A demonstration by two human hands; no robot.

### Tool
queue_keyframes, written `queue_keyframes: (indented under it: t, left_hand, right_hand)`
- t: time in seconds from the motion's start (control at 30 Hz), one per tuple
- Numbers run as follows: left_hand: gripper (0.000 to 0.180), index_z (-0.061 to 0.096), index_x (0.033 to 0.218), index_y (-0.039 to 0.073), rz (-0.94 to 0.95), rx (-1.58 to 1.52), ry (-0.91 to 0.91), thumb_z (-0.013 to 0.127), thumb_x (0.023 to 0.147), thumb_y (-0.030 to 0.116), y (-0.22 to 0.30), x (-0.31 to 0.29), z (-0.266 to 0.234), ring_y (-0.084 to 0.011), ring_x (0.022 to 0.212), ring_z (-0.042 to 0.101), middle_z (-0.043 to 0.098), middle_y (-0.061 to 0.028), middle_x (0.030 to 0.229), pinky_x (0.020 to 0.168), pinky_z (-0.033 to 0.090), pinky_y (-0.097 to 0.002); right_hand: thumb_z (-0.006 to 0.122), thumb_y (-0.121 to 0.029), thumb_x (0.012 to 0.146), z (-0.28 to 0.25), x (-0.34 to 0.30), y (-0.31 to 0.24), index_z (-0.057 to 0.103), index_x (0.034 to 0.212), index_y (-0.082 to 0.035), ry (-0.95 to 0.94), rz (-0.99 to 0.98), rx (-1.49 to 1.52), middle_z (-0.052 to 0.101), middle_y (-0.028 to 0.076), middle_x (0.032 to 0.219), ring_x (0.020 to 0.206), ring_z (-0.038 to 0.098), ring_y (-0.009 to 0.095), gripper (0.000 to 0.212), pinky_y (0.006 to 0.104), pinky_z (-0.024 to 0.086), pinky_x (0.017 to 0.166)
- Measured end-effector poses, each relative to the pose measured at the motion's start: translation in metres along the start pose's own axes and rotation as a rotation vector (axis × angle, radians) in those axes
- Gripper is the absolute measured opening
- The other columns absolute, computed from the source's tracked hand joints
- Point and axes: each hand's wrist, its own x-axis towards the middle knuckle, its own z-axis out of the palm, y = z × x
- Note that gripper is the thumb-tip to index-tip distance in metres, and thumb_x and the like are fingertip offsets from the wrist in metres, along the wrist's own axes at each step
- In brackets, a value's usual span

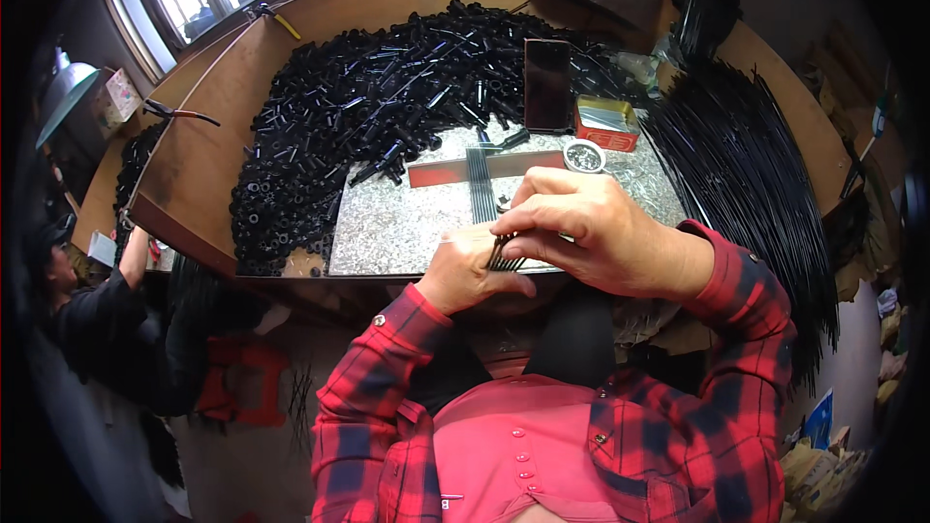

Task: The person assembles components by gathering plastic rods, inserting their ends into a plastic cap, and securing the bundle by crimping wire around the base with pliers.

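Note:
My left hand [453, 269] is closed around a bundle of thin black rods [480, 189] at the front edge of the work surface. The rods run away from me, over or against a red-sided bar [436, 172] lying crosswise. Above the near ends of the rods, my right hand [615, 228] has its thumb and fingers pinched together; what lies between the fingertips is too small to make out. Just beyond the right hand stands a small white cup [584, 157] of tiny shiny metal pieces. A red and yellow tin [607, 126] beside it contains thin silvery pieces.
Black tubes [378, 87] are heaped inside the wooden-walled bench [199, 174]. A dark phone-like slab [548, 85] stands behind the bar. Long black rods [751, 165] overhang the right side. Pliers [182, 114] rest on the left wall; a co-worker [107, 315] sits beyond it.

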Motion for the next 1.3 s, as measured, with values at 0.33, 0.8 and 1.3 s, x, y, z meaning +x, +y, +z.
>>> queue_keyframes:
  t: [0.33,0.8,1.3]
  left_hand:
    - [0.082,0.05,0.129,0.002,-0.004,0.523,-0.251,0.08,0.066,0.045,-0.024,-0.014,-0.014,-0.0377,0.138,0.031,0.038,-0.0177,0.146,0.11,0.031,-0.0502]
    - [0.016,0.065,0.096,0.0,-0.246,-0.152,-0.112,0.07,0.087,0.013,0.058,0.035,-0.055,-0.0152,0.072,0.06,0.065,-0.0084,0.079,0.065,0.048,-0.0301]
    - [0.03,0.059,0.101,-0.001,-0.723,-0.98,1.072,0.058,0.096,0.029,-0.024,-0.054,0.03,-0.0213,0.074,0.067,0.066,-0.015,0.095,0.063,0.059,-0.0349]
  right_hand:
    - [0.071,-0.001,0.08,-0.041,0.036,-0.02,0.066,0.089,-0.001,0.063,-0.095,-0.122,0.061,0.008,0.08,0.071,0.06,0.019,0.01,0.0301,0.047,0.061]
    - [0.061,-0.008,0.091,-0.134,0.064,-0.023,0.062,0.112,-0.002,0.445,0.197,0.028,0.063,0.005,0.101,0.09,0.06,0.011,0.022,0.0228,0.048,0.078]
    - [0.048,-0.026,0.101,0.208,-0.089,0.036,0.038,0.124,-0.001,0.235,0.863,1.512,0.053,0.008,0.097,0.069,0.06,0.014,0.035,0.0263,0.051,0.056]
